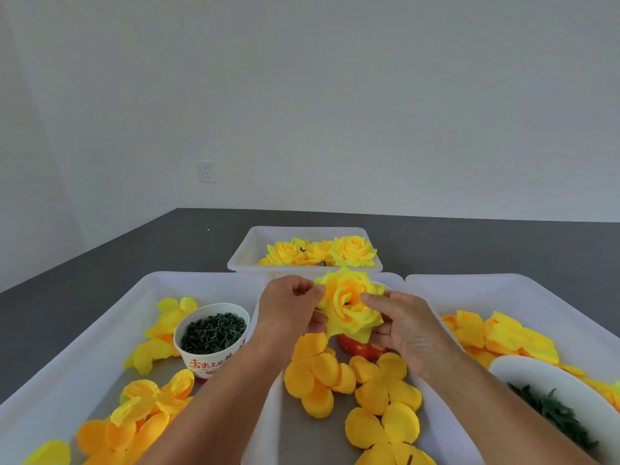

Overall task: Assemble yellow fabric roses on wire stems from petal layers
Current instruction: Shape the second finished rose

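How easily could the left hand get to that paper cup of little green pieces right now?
Probably yes, but not freely. The paper cup stands open-topped just beside the left hand, with nothing between them. That hand is pinching a petal of the rose, which the right hand also holds, so it must let go first.

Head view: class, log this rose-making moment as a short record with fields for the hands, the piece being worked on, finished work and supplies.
left hand: pinches an outer petal of the rose
right hand: holds the rose, thumb on its centre
rose: yellow, held above the middle tray, stem not visible
finished roses: lying in the far white tray
loose petal layers: spread in the middle tray
paper cup: in the left tray, full of dark green pieces
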